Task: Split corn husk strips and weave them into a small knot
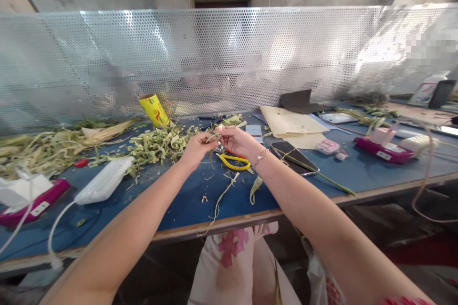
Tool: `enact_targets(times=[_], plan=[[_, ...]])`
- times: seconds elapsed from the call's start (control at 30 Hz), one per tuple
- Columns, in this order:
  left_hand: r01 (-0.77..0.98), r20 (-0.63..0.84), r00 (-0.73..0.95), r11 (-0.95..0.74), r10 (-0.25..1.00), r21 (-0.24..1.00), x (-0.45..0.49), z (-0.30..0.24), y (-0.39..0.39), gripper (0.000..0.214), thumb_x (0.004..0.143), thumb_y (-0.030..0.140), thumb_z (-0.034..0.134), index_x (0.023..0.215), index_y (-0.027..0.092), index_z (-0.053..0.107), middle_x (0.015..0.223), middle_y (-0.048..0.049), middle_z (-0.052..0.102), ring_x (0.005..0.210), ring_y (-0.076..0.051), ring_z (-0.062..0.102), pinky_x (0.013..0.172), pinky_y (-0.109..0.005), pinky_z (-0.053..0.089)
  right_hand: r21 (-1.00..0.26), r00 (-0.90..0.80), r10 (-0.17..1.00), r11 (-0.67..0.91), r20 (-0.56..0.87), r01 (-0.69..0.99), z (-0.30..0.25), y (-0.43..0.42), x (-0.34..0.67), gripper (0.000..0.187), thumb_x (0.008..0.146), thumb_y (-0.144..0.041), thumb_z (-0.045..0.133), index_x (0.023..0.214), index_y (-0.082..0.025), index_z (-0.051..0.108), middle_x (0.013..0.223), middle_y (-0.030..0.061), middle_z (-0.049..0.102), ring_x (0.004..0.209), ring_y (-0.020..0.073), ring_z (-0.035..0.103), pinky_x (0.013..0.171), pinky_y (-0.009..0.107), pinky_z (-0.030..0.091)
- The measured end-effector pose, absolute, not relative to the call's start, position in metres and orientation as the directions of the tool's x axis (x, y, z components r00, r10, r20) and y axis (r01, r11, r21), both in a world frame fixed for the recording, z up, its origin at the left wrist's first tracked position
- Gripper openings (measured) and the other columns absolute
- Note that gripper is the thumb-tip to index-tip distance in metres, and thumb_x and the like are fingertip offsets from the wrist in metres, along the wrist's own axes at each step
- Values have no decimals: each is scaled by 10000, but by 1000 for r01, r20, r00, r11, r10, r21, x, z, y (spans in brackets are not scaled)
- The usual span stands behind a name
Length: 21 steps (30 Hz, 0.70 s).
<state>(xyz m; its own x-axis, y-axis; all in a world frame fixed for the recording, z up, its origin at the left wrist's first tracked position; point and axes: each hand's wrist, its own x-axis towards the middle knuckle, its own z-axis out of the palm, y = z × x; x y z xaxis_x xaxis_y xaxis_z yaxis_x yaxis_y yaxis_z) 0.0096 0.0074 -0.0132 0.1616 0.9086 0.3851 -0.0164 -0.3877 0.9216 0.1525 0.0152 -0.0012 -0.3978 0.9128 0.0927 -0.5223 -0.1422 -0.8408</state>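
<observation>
My left hand [198, 150] and my right hand [236, 142] meet above the blue table, fingertips pinched close together. Between them is a thin pale-green plant strip [213, 137], small and partly hidden by the fingers. Just below my hands lies a tool with yellow handles [234, 162], a bit of red showing beside it. To the left of my left hand spreads a pile of dried green leaf strips [161, 143]. A loose strip [223, 198] hangs over the front edge, and a curled one [255, 189] rests under my right forearm.
A yellow tube [154, 110] stands tilted behind the pile. At left are a white power bank-like block [105, 181] and a magenta power strip [53, 195]. On the right are a dark phone [296, 158], beige paper [291, 123] and another magenta strip [384, 151]. A perforated screen [222, 47] closes the back.
</observation>
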Motion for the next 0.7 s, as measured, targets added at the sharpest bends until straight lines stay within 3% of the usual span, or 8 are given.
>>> enact_targets(times=[0.4, 0.7], plan=[[-198, 128, 214, -85, 968, 977, 11, -7, 0, 266, 480, 242, 769, 674, 145, 615, 558, 27, 574, 496, -54, 485, 445, -171, 331, -811, -304, 930, -11, 207, -584, -2, 13, 152, 78, 771, -201, 574, 781, -154, 635, 718, -9, 646, 616, 43, 581, 593, 130, 478], [-349, 125, 257, -28, 958, 937, 10, -3, -1, 153, 588, 107, 685, 697, 131, 581, 584, 19, 590, 476, -46, 505, 497, -179, 443, -802, -303, 913, 41, 272, -596, -4, 14, 151, 77, 689, -185, 661, 755, -151, 642, 693, -21, 639, 632, 32, 584, 674, 123, 479]])
